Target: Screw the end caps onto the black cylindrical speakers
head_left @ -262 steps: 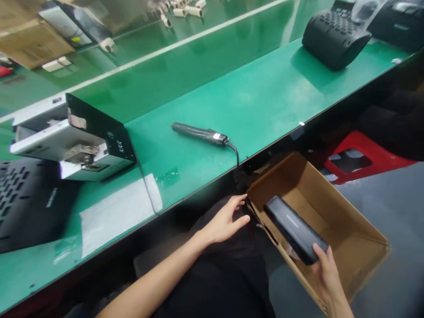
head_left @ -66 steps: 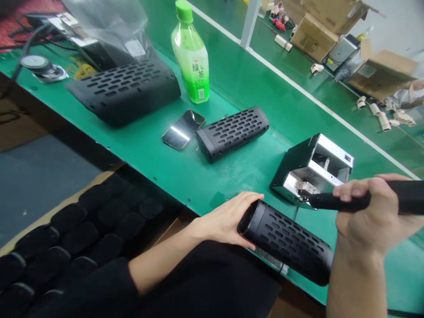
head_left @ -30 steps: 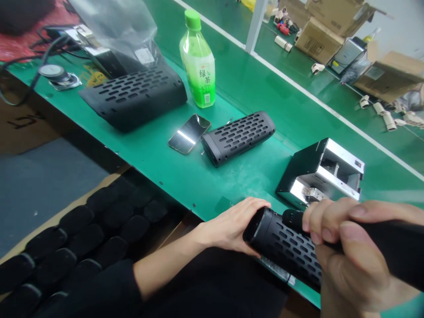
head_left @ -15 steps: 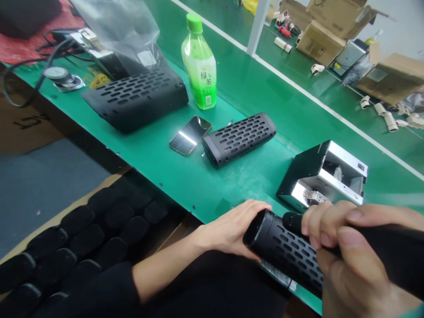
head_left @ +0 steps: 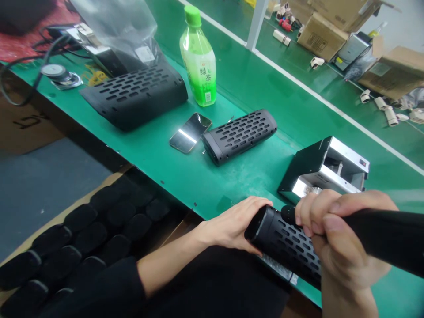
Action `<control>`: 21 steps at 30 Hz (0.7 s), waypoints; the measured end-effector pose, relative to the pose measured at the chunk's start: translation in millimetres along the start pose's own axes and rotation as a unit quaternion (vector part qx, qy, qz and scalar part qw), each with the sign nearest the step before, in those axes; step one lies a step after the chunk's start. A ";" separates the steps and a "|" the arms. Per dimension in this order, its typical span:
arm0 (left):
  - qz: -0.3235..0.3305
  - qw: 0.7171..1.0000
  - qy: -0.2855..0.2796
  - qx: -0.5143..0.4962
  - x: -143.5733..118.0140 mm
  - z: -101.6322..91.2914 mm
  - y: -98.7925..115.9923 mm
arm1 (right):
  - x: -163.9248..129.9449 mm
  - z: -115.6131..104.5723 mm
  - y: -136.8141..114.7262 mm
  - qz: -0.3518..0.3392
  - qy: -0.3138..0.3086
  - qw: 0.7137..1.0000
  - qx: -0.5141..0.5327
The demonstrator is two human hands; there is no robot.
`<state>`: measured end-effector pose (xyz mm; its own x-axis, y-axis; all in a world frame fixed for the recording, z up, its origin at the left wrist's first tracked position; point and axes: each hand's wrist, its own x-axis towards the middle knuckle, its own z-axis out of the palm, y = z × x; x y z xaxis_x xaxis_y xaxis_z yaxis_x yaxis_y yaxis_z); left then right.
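My left hand [head_left: 236, 227] is wrapped round the near end of a black speaker housing [head_left: 294, 247] with rows of slotted holes, held tilted at the bench edge. In my right hand [head_left: 344, 238] is a black electric screwdriver [head_left: 380, 232], its fingers closed round the front part. The tool's dark nose lies against the upper edge of the housing, close to my left fingertips; the bit itself cannot be seen. My right hand and wrist hide the far end of the housing. A second slotted speaker housing [head_left: 241, 134] lies on the green bench [head_left: 145, 148].
A silver and black screw feeder [head_left: 326, 170] stands just beyond my right hand. Further left are a phone [head_left: 190, 132], a green tea bottle [head_left: 200, 62], a larger slotted black housing [head_left: 135, 97] and a loose speaker driver [head_left: 61, 76]. Several black pieces fill a carton [head_left: 79, 216] below.
My right hand and the screwdriver have shifted slightly left and up, with the tool's rear end now more in view. My left hand keeps its hold on the housing.
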<state>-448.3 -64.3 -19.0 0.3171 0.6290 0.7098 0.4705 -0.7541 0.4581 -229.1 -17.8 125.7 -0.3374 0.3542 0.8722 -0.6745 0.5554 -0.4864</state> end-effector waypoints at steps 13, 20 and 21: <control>-0.007 1.000 -0.010 0.002 1.0 -3.4 3.3 | 9.0 -8.2 8.5 0.028 0.005 0.999 0.040; -0.060 0.997 -0.033 0.026 -0.8 -6.7 4.1 | 17.8 -26.7 -16.7 0.002 0.033 0.998 0.046; -0.062 0.997 -0.034 0.028 -1.2 -6.9 3.5 | 19.8 -37.7 -23.3 -0.012 0.059 0.998 0.030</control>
<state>-452.7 -68.9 -14.6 0.3082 0.7290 0.6111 0.5539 -0.6598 0.5078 -195.3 4.6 152.3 -0.2435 0.4285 0.8701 -0.7212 0.5198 -0.4578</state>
